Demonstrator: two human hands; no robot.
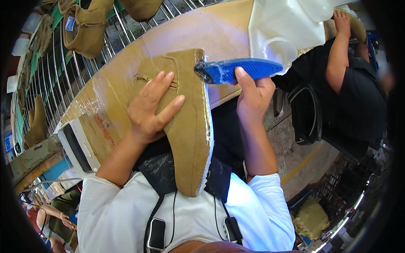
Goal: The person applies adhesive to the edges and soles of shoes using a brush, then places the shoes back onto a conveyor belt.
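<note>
A tan suede ankle boot [190, 139] lies on its side across the front of the work surface, toe toward me. Stitching and a short zip show on its upper, and a whitish, wet-looking band runs along its right-hand sole edge. My left hand [149, 107] grips the boot near the zip, thumb and fingers spread across the suede. Between the thumb and fingers of my right hand [253, 95] is a blue plastic-handled brush [249, 69]. Its dark, clotted bristles touch the sole edge near the heel.
A white plastic container [276, 31] stands on the cardboard-covered work surface [198, 29] at the far right. Beyond its left edge, a metal wire rack [120, 31] carries several tan boots [86, 31]. One co-worker [356, 92] sits at the right; another person's hand [65, 220] shows at lower left.
</note>
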